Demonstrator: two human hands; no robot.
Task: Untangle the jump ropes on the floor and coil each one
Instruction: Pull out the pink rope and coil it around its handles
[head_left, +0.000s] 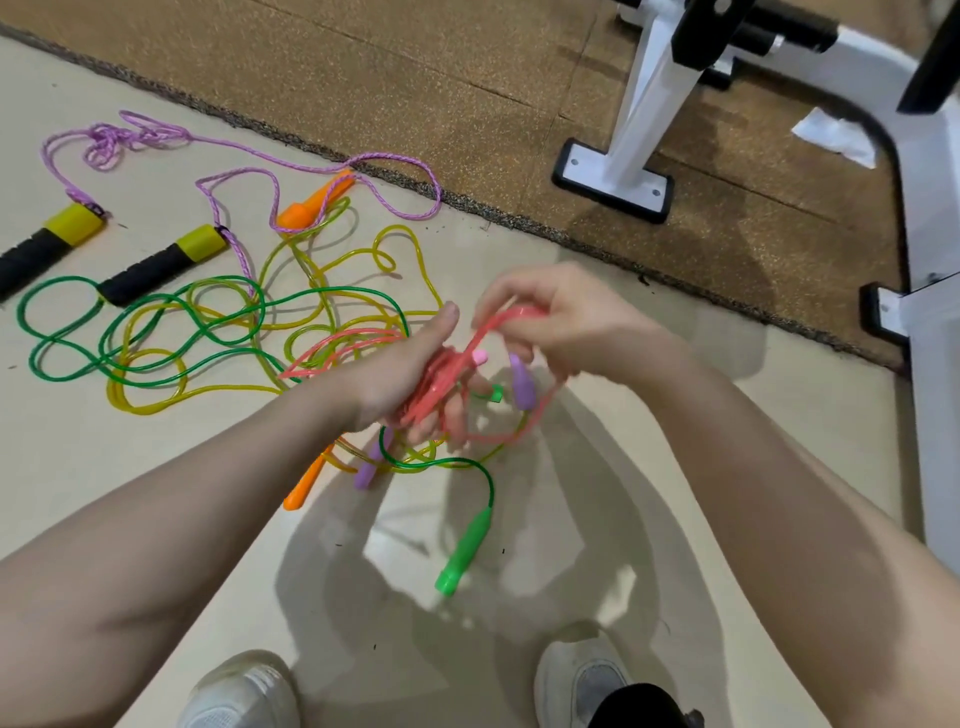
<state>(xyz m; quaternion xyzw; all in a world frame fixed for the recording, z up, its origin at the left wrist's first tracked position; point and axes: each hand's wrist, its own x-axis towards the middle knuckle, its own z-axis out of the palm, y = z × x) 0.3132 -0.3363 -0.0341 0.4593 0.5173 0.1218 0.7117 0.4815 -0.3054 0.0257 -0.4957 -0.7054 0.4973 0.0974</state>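
The left hand hides much of the pink rope bunched in its palm, blurred there. One black-and-yellow handle runs off the left edge. Both shoes are cut by the bottom edge, the white frame by the right.

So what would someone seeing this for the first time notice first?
The two hands at centre: the left hand grips a bunch of red rope while the right hand pulls a loop. Left of them, green and yellow ropes sprawl tangled on the floor.
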